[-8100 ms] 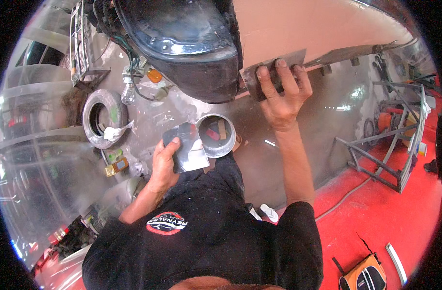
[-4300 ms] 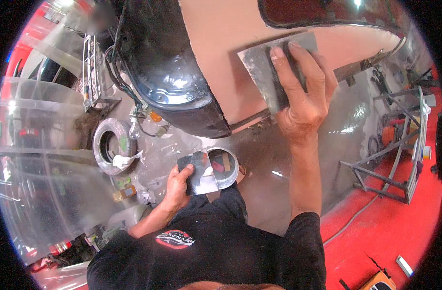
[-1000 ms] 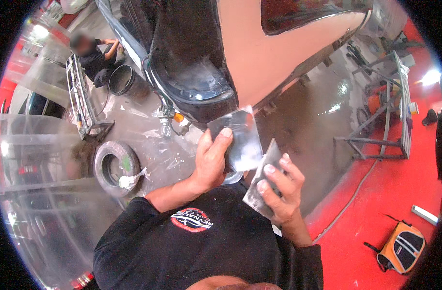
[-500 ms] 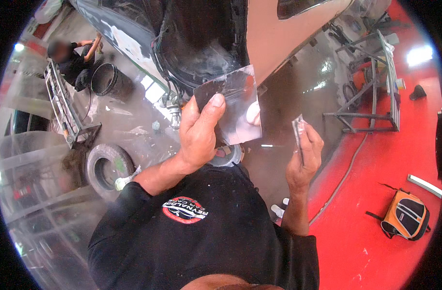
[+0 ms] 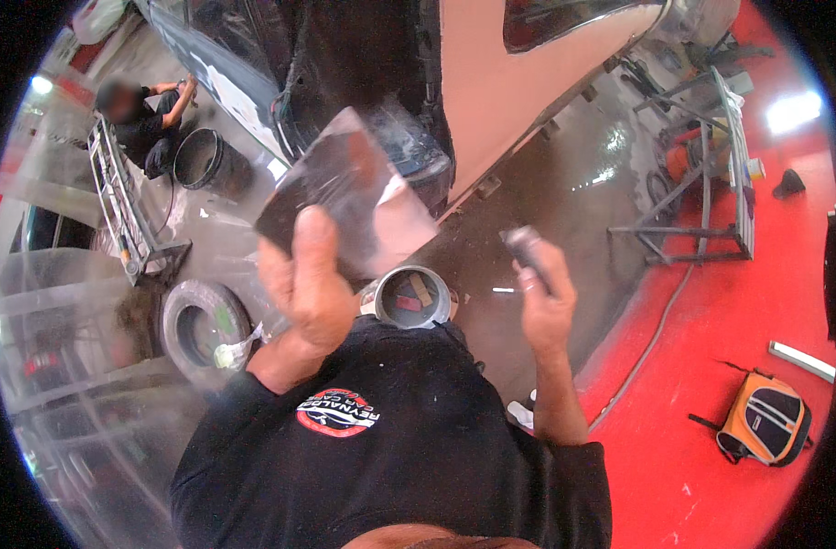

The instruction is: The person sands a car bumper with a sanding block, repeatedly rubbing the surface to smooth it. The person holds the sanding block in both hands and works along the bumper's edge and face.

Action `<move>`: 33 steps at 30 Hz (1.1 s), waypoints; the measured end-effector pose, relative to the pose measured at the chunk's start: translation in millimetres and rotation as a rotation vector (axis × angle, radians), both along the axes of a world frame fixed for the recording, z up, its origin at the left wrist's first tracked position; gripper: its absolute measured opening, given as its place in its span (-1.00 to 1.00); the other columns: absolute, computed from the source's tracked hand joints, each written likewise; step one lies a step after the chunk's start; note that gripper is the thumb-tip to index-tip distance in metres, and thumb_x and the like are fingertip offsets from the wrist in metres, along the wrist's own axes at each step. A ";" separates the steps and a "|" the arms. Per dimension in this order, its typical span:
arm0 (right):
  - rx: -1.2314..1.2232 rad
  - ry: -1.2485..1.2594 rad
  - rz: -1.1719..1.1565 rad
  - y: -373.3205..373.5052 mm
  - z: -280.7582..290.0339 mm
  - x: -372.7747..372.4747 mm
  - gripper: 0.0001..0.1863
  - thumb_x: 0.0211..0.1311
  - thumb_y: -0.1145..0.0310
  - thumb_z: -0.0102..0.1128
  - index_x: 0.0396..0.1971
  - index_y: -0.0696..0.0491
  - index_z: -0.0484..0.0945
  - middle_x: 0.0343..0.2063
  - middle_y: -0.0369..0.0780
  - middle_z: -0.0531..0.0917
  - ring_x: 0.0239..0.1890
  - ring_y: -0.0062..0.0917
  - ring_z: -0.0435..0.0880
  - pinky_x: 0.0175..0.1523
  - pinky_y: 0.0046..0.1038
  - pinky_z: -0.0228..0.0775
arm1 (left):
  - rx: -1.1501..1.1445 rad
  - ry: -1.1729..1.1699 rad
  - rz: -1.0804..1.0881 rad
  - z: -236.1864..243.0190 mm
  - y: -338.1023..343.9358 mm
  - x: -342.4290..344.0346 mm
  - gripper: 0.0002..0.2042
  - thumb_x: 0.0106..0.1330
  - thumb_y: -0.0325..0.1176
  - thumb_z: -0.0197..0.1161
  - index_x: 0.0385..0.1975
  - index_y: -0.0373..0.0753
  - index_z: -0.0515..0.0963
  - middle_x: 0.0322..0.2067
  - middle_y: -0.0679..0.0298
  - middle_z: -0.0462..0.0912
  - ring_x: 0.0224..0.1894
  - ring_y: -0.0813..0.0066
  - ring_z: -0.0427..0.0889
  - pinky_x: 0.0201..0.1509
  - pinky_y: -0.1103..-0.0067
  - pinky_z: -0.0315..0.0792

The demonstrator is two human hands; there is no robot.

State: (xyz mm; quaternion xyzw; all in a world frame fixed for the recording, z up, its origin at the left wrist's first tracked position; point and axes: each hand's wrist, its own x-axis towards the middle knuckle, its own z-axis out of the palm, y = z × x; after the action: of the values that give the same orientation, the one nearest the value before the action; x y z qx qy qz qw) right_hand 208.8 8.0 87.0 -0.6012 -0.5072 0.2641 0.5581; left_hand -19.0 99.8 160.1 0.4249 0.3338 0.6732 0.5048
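a worker in a black shirt (image 5: 390,448) grips a shiny rectangular plate (image 5: 355,197) with the left hand (image 5: 310,285), thumb pressed flat on its face, just left of the frame's center. at center right, the right hand (image 5: 550,309) is closed around a small dark tool (image 5: 531,252), held apart from the plate and seen nearly end-on. between the hands and lower, a round tub (image 5: 444,295) holds a reddish block (image 5: 407,304) and a tan block (image 5: 420,289). a tan car panel (image 5: 486,87) fills the upper center; a second person (image 5: 141,126) crouches at upper left near a dark bucket (image 5: 233,172). a tire (image 5: 174,320) lies at center left, and an orange-and-black bag (image 5: 765,419) sits on the red floor (image 5: 660,457) at lower right.
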 end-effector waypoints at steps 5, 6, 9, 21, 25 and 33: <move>0.138 0.867 -0.023 40.6 28.9 36.3 -0.59 0.22 0.75 -0.01 0.08 0.25 0.50 0.03 -0.15 0.60 0.01 -0.37 0.62 0.17 -0.36 0.45 | -0.180 0.074 -0.070 -28.0 -22.8 -13.2 -0.65 0.48 -0.34 0.00 0.14 -0.43 0.42 0.04 0.08 0.59 0.07 0.33 0.57 0.21 0.42 0.38; 0.145 0.687 -0.031 48.9 25.9 42.4 -0.58 0.22 0.74 -0.01 0.09 0.23 0.51 0.04 -0.15 0.59 0.01 -0.36 0.61 0.16 -0.32 0.45 | -0.234 0.094 -0.056 -36.9 -28.9 -14.8 -0.65 0.48 -0.34 0.00 0.14 -0.42 0.42 0.03 0.09 0.59 0.07 0.35 0.57 0.20 0.43 0.39; 0.261 -0.105 -0.044 78.7 25.1 52.5 -0.54 0.15 0.64 0.11 0.10 0.11 0.58 0.08 -0.12 0.57 0.07 -0.25 0.55 0.22 -0.08 0.34 | -0.403 0.177 0.013 -57.3 -51.6 -22.3 -0.69 0.49 -0.34 0.04 0.12 -0.36 0.44 -0.01 0.17 0.60 0.02 0.44 0.57 0.15 0.47 0.41; 0.740 -0.971 -0.088 171.8 12.6 45.6 -0.35 -0.19 0.46 0.16 0.07 -0.17 0.67 0.09 -0.27 0.57 0.09 -0.26 0.41 0.30 -0.13 0.11 | -0.570 0.048 0.211 -84.0 -98.6 8.5 -0.72 0.47 -0.36 0.07 0.09 -0.33 0.47 -0.04 0.24 0.59 -0.04 0.49 0.56 0.06 0.52 0.44; 0.750 -0.951 -0.087 178.1 12.3 40.7 -0.31 -0.22 0.52 0.17 0.08 -0.22 0.67 0.09 -0.31 0.58 0.09 -0.28 0.39 0.30 -0.14 0.09 | -0.561 0.146 0.209 -82.7 -100.1 14.9 -0.69 0.47 -0.33 0.08 0.11 -0.34 0.47 -0.04 0.25 0.59 -0.05 0.50 0.55 0.08 0.52 0.41; 0.770 -0.957 -0.104 185.4 15.1 35.6 -0.31 -0.20 0.49 0.23 0.10 -0.28 0.65 0.09 -0.35 0.58 0.08 -0.30 0.37 0.31 -0.16 0.05 | -0.575 0.100 0.204 -91.1 -102.4 12.2 -0.68 0.48 -0.32 0.07 0.11 -0.35 0.47 -0.03 0.25 0.59 -0.03 0.49 0.54 0.10 0.51 0.40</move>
State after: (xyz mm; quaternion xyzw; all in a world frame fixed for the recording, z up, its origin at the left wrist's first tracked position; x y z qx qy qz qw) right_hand 244.3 193.4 102.2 -0.4325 -0.7304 -0.2645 0.4576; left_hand -6.8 -2.6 69.0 0.2614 0.5761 0.5766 0.5169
